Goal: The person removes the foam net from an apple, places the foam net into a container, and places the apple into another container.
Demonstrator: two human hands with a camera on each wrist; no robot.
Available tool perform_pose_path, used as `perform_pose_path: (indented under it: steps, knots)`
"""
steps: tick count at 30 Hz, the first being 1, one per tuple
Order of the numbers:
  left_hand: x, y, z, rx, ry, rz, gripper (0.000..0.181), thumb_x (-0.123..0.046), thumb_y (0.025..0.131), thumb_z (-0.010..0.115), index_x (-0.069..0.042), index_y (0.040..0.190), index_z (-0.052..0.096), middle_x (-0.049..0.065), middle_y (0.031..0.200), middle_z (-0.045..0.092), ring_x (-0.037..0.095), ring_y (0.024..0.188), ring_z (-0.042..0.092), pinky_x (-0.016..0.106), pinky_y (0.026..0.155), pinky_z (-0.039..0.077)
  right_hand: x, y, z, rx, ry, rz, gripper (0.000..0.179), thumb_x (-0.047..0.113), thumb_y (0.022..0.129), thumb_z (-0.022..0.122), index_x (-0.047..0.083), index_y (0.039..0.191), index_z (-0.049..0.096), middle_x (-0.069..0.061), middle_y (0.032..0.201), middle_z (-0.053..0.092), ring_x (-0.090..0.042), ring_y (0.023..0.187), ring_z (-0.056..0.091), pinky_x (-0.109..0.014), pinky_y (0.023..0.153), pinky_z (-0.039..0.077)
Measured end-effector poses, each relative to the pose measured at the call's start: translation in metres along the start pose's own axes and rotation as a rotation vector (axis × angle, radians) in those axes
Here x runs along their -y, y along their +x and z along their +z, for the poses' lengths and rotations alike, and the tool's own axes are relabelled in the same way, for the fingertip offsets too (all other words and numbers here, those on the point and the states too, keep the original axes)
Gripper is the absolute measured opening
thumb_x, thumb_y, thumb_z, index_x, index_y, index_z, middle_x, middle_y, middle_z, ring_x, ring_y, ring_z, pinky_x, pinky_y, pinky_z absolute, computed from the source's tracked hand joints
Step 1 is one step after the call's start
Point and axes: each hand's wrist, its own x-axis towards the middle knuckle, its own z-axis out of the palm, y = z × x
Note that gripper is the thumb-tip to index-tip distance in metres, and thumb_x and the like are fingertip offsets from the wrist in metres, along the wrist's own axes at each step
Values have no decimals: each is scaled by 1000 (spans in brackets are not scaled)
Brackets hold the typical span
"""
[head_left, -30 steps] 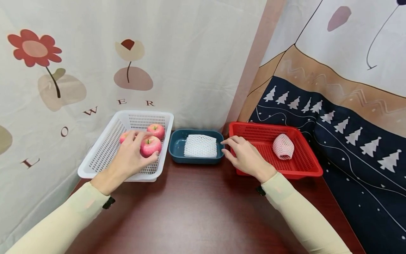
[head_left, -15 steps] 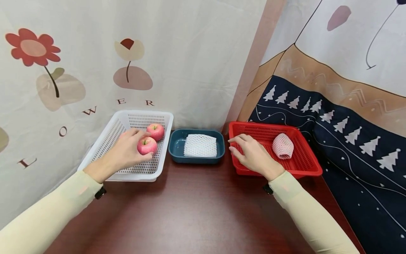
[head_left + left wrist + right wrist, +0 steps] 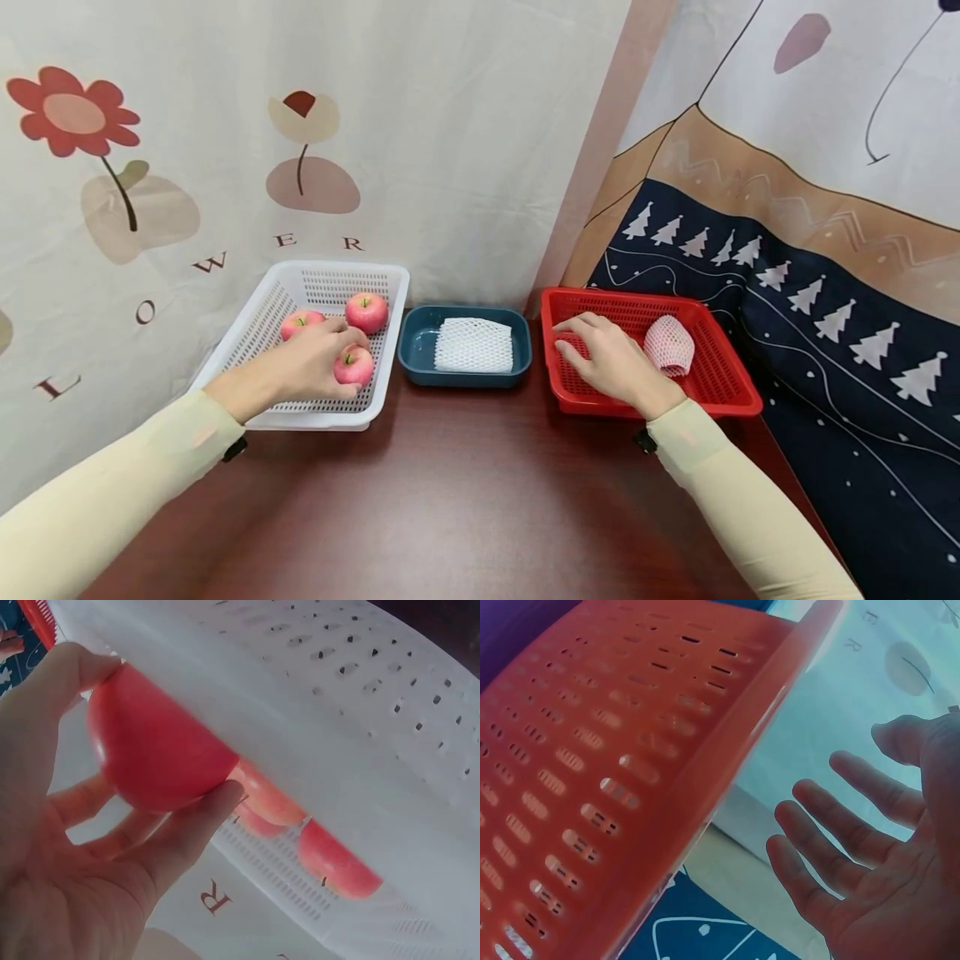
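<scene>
My left hand is inside the white basket. Its thumb and fingers hold a pinkish-red apple, seen close up in the left wrist view as a smooth red apple between thumb and fingertips. Two other apples lie in that basket: one at the back right, and one farther left, partly hidden by the hand. Over the left side of the red basket hovers my right hand, fingers relaxed and holding nothing. A pink foam fruit net sits in the red basket.
Between the baskets stands a dark blue tray with white foam netting in it. All three containers are on a dark red-brown table. A printed curtain hangs behind, and a dark blue tree-patterned cloth runs along the right.
My left hand has lowered the apple deeper into the white basket, beside the others. The right hand has drifted right, from near the blue tray to over the red basket.
</scene>
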Motion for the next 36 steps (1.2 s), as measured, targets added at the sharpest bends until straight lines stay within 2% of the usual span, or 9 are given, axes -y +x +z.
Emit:
perform_pose_path:
  steps: [7,13,20,25,31,36]
  knots:
    - [2,5,0,61,34,63,63,-30,76,104,-11,129,75,14,124,71,25,106,69,48,90,72,-6,1,0,12,-6,12,40,28,112,77,13,149,76,-14,149,75,-37,137,74,-63,117,64]
    - [3,9,0,122,76,66,63,-32,78,104,-14,130,73,11,123,70,26,113,67,47,92,71,-10,3,-1,6,-15,15,40,28,111,78,13,148,77,-16,149,75,-39,138,74,-64,118,63]
    - [5,16,-1,189,127,134,64,-30,77,106,-12,129,73,7,119,73,28,118,66,48,97,71,-16,4,-3,-1,-24,17,36,25,113,75,13,147,78,-17,148,76,-42,138,74,-66,118,62]
    - [6,24,1,263,120,142,70,-33,77,107,-15,135,73,5,125,75,28,125,64,45,92,73,-20,5,-5,11,-20,29,35,25,114,73,13,147,77,-18,149,75,-42,140,73,-67,120,61]
    - [8,29,5,287,135,197,63,-29,77,106,-18,128,71,3,122,72,24,122,63,45,100,67,-26,7,-6,33,-26,46,38,27,115,73,11,149,76,-18,151,74,-42,142,73,-67,121,60]
    - [7,27,4,342,127,181,65,-30,81,106,-18,132,69,5,125,68,22,121,63,41,93,70,-30,8,-7,29,-26,44,38,26,114,73,8,148,77,-21,151,74,-44,140,73,-67,120,60]
